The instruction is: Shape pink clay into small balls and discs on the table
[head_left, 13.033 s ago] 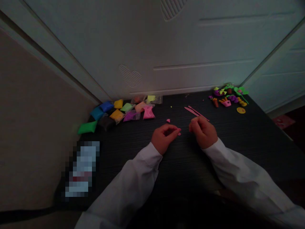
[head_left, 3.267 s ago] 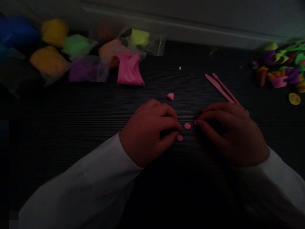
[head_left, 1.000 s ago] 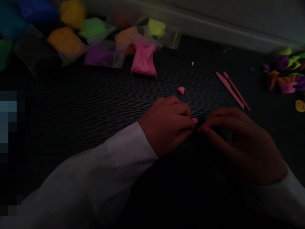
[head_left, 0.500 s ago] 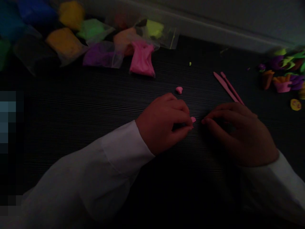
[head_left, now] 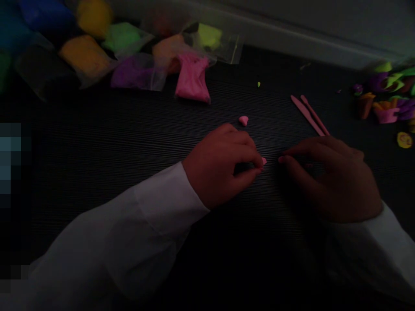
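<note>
My left hand [head_left: 223,166] rests on the dark striped table [head_left: 129,142], thumb and fingers pinched on a small pink clay piece [head_left: 263,161] at its fingertips. My right hand [head_left: 330,177] lies just to the right with fingers curled and pinched; a speck of pink [head_left: 280,159] shows at its fingertip, too small to name. A second pink clay bit [head_left: 243,120] lies on the table just beyond my left hand. Two pink modelling sticks [head_left: 309,115] lie beyond my right hand.
Several bags of coloured clay lie at the back left, among them a pink one [head_left: 192,77], a purple one [head_left: 132,73] and an orange one [head_left: 84,56]. Small finished clay figures [head_left: 385,95] cluster at the far right. A wall base runs along the back.
My two hands have drawn slightly apart since a second ago, when their fingertips met over the pink piece. The piece stays at my left fingertips.
</note>
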`<state>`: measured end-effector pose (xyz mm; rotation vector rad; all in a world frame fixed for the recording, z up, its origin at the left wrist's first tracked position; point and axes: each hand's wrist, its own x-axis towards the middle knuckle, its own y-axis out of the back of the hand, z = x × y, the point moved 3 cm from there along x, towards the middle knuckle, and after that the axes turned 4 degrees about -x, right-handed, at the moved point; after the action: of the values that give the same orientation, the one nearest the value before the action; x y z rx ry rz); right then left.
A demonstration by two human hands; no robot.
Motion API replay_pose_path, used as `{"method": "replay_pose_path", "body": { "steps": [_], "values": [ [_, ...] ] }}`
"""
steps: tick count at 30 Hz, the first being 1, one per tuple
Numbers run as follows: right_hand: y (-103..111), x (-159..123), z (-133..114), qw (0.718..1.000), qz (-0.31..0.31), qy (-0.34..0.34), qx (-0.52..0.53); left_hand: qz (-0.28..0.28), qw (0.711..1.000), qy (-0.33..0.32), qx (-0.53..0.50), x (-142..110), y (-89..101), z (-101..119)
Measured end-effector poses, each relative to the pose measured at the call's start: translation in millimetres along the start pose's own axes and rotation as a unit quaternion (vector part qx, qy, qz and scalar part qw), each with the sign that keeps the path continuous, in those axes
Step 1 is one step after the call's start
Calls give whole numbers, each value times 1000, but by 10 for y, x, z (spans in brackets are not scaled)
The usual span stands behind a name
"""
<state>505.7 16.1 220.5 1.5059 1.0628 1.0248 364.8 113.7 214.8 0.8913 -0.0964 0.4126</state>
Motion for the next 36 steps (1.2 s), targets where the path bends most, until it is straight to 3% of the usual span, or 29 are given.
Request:
{"method": "replay_pose_path", "body": {
  "steps": [11, 13, 16, 22, 27, 36],
  "values": [
    [51, -9, -21, 999, 40, -22, 6, 15, 1000, 0, 6, -12, 4, 5],
    [111, -29, -84, 998, 43, -34, 42, 29, 1000, -3, 5, -16, 22, 22],
    [160, -72, -175, 990, 1, -47, 134, 43, 999, -10, 4, -23, 51, 57],
    [94, -150, -240, 926, -118, -106, 342, 71, 997, -36, -15, -39, 95, 111],
    [26, -141, -254, 882, -182, -153, 408, 55, 998, -36, -7, -40, 84, 133],
    [36, -115, -235, 894, -109, -126, 415, 62, 998, -4, -21, -31, 87, 104]
  ]
}}
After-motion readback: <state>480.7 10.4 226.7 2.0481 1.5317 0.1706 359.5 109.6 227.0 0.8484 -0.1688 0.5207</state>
